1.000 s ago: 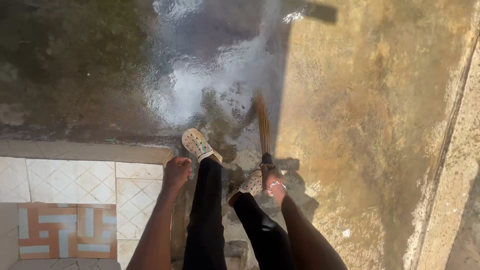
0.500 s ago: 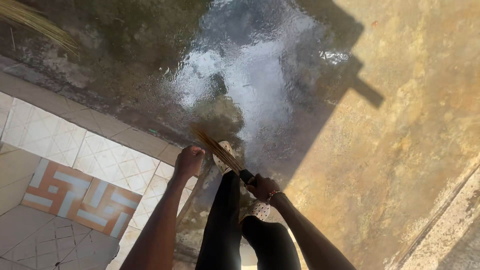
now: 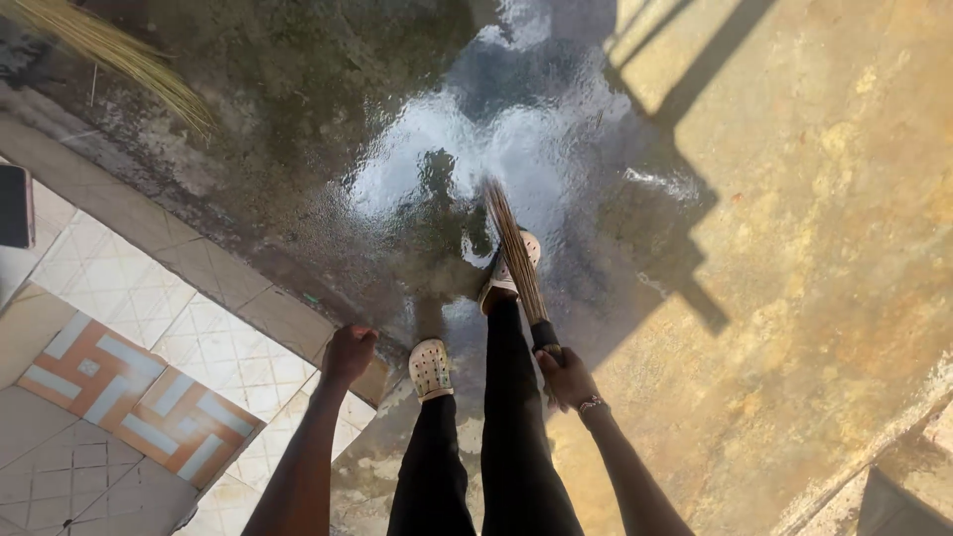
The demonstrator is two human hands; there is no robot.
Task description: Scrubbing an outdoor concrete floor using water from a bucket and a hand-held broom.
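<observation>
While the right hand (image 3: 568, 375) grips the dark handle end of a straw broom (image 3: 516, 253), the bristles slant forward and down to the wet concrete (image 3: 328, 119), their tips in the shiny puddle (image 3: 467, 149) just ahead of the forward shoe (image 3: 511, 263). Fingers wrapped tight round the handle. Left hand (image 3: 347, 353) hangs free at the side, fingers curled into a loose fist, holding nothing, above the tiled step edge (image 3: 278, 318). Rear shoe (image 3: 430, 368) stands on damp ground beside that edge. Second bundle of straw (image 3: 119, 50) lies top left.

Risks, as judged: slick, green-stained concrete underfoot could cause a slip; the step edge is close enough to catch a heel; a hard stroke would splash dirty water onto the tiles (image 3: 129, 298).
</observation>
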